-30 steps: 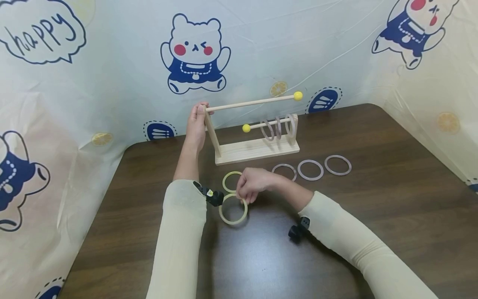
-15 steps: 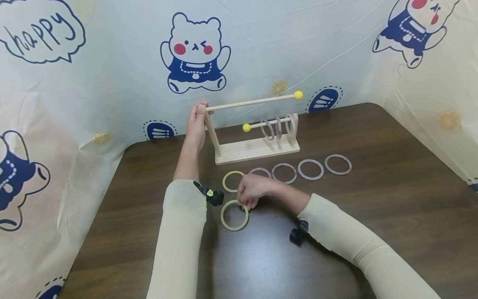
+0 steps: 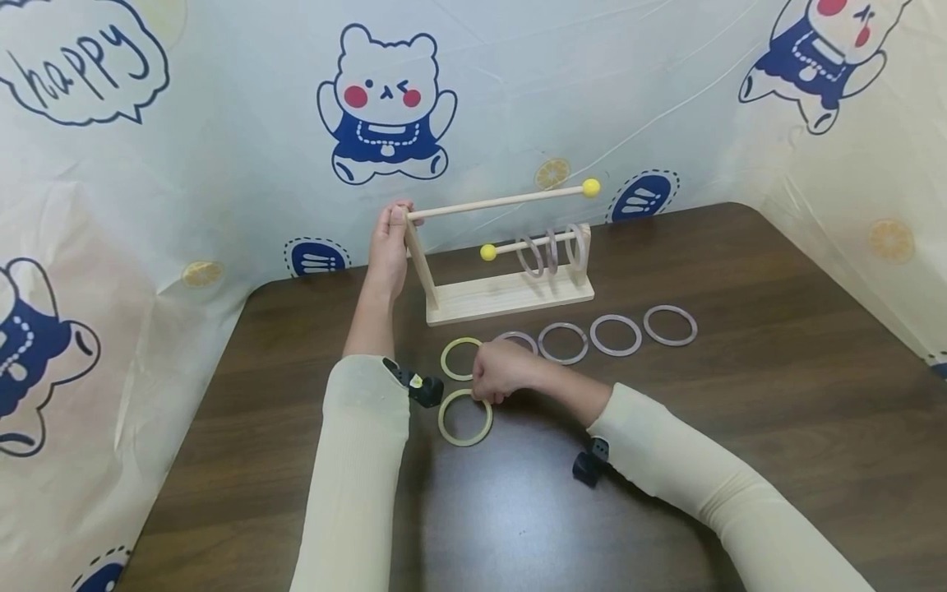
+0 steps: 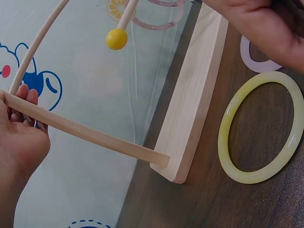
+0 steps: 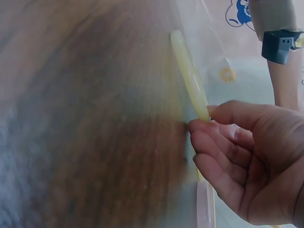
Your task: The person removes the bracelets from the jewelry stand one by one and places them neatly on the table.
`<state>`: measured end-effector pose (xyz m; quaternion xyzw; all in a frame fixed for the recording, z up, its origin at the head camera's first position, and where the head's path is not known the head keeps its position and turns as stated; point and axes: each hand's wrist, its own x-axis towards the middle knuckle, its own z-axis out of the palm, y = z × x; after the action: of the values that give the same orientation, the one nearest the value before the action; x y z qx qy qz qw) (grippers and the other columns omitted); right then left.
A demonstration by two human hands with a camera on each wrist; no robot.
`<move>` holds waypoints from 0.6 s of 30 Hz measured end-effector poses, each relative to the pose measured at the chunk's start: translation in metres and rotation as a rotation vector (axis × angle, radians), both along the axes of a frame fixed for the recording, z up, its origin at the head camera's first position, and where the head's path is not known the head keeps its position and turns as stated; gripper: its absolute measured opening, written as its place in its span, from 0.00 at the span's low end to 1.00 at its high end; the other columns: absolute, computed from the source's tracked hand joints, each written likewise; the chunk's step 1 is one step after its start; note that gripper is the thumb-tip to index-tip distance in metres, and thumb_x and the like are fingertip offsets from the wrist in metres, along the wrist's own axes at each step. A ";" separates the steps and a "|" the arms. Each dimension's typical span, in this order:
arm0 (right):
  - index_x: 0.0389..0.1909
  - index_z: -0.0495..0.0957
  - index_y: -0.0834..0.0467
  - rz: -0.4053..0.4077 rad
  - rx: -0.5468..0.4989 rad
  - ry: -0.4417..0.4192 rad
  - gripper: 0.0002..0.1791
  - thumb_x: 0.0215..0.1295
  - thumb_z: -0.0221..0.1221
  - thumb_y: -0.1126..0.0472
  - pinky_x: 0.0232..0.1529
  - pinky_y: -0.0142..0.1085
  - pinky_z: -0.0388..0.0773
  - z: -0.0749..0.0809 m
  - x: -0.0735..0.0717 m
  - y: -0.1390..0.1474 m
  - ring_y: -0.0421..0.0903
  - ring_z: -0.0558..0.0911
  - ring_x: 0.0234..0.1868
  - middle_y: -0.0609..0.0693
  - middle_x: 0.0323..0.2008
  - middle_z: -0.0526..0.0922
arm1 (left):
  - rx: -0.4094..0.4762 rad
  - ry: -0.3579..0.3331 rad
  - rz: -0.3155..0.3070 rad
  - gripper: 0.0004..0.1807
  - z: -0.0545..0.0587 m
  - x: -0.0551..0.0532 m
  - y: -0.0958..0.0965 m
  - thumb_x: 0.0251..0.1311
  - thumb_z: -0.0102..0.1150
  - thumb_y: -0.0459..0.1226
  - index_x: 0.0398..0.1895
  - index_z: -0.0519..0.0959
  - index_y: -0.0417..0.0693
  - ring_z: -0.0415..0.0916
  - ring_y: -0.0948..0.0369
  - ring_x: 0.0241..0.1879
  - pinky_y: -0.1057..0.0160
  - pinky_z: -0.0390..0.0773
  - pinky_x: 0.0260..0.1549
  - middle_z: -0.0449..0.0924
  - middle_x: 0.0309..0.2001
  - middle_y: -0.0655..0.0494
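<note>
In the head view my left hand (image 3: 388, 247) holds the top of the left upright of a wooden ring rack (image 3: 510, 298). Its long upper rod ends in a yellow ball (image 3: 590, 188); three pale purple rings hang on the lower rod. My right hand (image 3: 506, 370) pinches the edge of a yellow ring (image 3: 464, 443) between thumb and fingertips. In the right wrist view this held ring (image 5: 190, 76) appears edge-on, tilted near the tabletop. A second yellow ring (image 3: 444, 359) lies flat just beyond it, its right edge partly behind my right hand.
Several pale purple rings lie in a row on the dark wooden table (image 3: 740, 460), right of the yellow ones; the rightmost purple ring (image 3: 669, 344) is farthest from my hand. The nearest is partly hidden by that hand. A printed curtain (image 3: 503, 99) hangs behind the table.
The held yellow ring came toward me, away from the flat one, then shifted slightly back. A purple ring behind my right hand has come partly into sight. My left hand stays put.
</note>
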<state>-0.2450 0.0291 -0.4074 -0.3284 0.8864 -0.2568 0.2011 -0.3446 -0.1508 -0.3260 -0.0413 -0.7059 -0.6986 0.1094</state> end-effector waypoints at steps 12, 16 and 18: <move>0.10 0.79 0.54 -0.043 0.047 0.048 0.13 0.52 0.64 0.60 0.16 0.29 0.69 0.000 0.002 -0.001 0.41 0.79 0.15 0.44 0.10 0.77 | -0.003 0.003 -0.002 0.20 -0.001 0.000 -0.001 0.69 0.35 0.49 0.54 0.68 0.47 0.66 0.57 0.55 0.60 0.57 0.57 0.70 0.48 0.56; 0.10 0.79 0.53 -0.051 0.054 0.051 0.14 0.51 0.65 0.59 0.16 0.30 0.68 -0.001 0.001 -0.001 0.40 0.78 0.14 0.43 0.09 0.77 | 0.002 0.010 -0.005 0.19 -0.001 0.000 0.000 0.70 0.34 0.48 0.53 0.68 0.48 0.66 0.58 0.55 0.60 0.58 0.57 0.70 0.47 0.56; 0.10 0.78 0.53 -0.055 0.054 0.052 0.14 0.51 0.65 0.59 0.16 0.30 0.68 -0.001 0.001 -0.001 0.40 0.78 0.14 0.43 0.09 0.77 | 0.012 0.012 -0.007 0.19 -0.001 0.000 0.000 0.70 0.35 0.48 0.52 0.68 0.48 0.66 0.57 0.55 0.60 0.58 0.57 0.70 0.46 0.56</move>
<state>-0.2438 0.0279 -0.4086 -0.3048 0.9067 -0.2296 0.1797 -0.3449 -0.1512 -0.3271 -0.0476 -0.7008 -0.7030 0.1115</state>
